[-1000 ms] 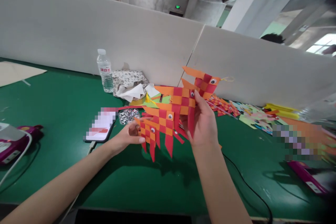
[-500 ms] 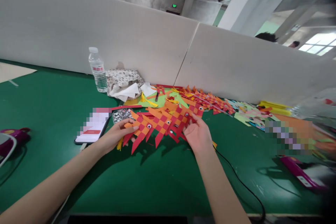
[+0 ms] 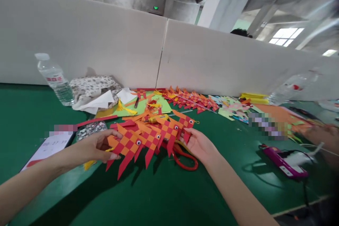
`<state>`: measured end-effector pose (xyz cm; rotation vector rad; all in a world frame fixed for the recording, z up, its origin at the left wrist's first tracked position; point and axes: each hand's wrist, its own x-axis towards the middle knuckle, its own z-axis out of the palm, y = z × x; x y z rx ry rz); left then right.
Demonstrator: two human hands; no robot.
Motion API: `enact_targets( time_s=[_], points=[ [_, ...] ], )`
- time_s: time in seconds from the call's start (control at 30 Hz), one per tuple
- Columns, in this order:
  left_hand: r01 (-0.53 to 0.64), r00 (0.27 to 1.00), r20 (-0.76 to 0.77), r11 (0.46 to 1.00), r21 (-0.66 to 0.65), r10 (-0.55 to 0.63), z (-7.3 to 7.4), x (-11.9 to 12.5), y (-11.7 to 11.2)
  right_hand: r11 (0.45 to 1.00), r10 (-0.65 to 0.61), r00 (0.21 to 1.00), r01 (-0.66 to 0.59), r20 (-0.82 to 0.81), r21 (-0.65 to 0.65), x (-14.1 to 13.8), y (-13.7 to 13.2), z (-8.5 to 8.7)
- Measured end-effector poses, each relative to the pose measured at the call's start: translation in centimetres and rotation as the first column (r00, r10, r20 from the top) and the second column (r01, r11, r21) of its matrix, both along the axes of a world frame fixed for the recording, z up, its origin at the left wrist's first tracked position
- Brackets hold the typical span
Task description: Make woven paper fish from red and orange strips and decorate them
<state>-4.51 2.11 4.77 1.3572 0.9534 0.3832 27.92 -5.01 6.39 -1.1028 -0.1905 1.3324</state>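
Note:
Several woven paper fish (image 3: 129, 144) in red and orange checks, with stick-on googly eyes, overlap in a row between my hands. My left hand (image 3: 102, 145) has its thumb and fingers closed on the leftmost fish at its tail end. At the right end, my right hand (image 3: 199, 145) pinches the rightmost fish (image 3: 187, 123). Below the row, red-handled scissors (image 3: 189, 167) lie on the table, their blades hidden by the fish. Behind the row is a yellow-handled tool (image 3: 158, 118). A clear bag of googly eyes (image 3: 91, 129) lies beyond my left wrist.
More woven fish (image 3: 192, 99) lie along the white partition (image 3: 119, 42). A water bottle (image 3: 57, 81) and a spotted cloth bag (image 3: 95, 86) stand at the back left. A phone (image 3: 50, 146) lies by my left forearm. A purple power strip (image 3: 284, 162) with cables lies right.
The view has swung to the right, so the table things appear further left. The row of fish is held slightly lower and nearer, and the red scissor handles have come into sight.

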Motion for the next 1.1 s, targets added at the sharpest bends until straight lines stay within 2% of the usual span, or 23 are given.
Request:
enact_targets(
  time_s=[0.07, 0.17, 0.33, 0.4, 0.5, 0.6, 0.7, 0.77, 0.83, 0.93, 1.03, 1.1],
  points=[
    [0.031, 0.998, -0.05, 0.998, 0.046, -0.028, 0.6, 1.9, 1.7, 0.999, -0.045, 0.999, 0.045, 0.013, -0.008, 1.6, 0.6, 0.1],
    [-0.003, 0.995, -0.099, 0.989, 0.149, 0.017, 1.5, 5.3, 4.5, 0.995, -0.101, 0.994, 0.101, 0.038, -0.003, 4.5, 1.9, 0.2],
    [-0.082, 0.988, -0.113, 0.982, 0.169, 0.102, 2.0, 11.1, 8.8, 0.988, -0.149, 0.98, 0.152, 0.128, -0.017, 10.4, 5.1, 0.5],
    [-0.091, 0.992, -0.068, 0.976, 0.199, 0.106, 2.2, 13.5, 10.7, 0.984, -0.174, 0.971, 0.177, 0.165, -0.003, 12.9, 7.1, 1.2],
    [-0.03, 1.0, 0.008, 0.956, 0.291, 0.029, 3.1, 17.4, 14.4, 0.973, -0.229, 0.95, 0.227, 0.211, 0.034, 16.5, 11.0, 2.8],
    [-0.102, 0.993, -0.008, 0.911, 0.401, 0.115, 4.2, 21.3, 18.5, 0.959, -0.284, 0.928, 0.279, 0.241, 0.054, 19.0, 15.4, 4.0],
    [-0.161, 0.974, -0.063, 0.865, 0.475, 0.216, 4.3, 23.7, 21.7, 0.948, -0.311, 0.911, 0.318, 0.271, 0.021, 20.0, 18.6, 4.1],
    [-0.166, 0.957, -0.115, 0.828, 0.536, 0.267, 3.6, 23.8, 22.9, 0.935, -0.334, 0.89, 0.355, 0.311, -0.012, 19.9, 19.3, 3.6],
    [-0.164, 0.942, -0.137, 0.775, 0.61, 0.307, 2.8, 22.4, 23.4, 0.918, -0.361, 0.858, 0.395, 0.366, -0.02, 19.3, 19.1, 2.9],
    [-0.138, 0.932, -0.148, 0.7, 0.701, 0.332, 2.4, 18.3, 23.4, 0.911, -0.376, 0.813, 0.412, 0.445, 0.018, 17.4, 17.8, 2.3],
    [-0.118, 0.921, -0.166, 0.658, 0.744, 0.353, 3.2, 13.4, 22.6, 0.929, -0.352, 0.786, 0.359, 0.508, 0.088, 14.3, 16.2, 2.3],
    [-0.093, 0.912, -0.197, 0.65, 0.754, 0.359, 4.0, 10.6, 21.5, 0.949, -0.313, 0.783, 0.282, 0.537, 0.141, 11.4, 15.1, 2.4]
  ],
)
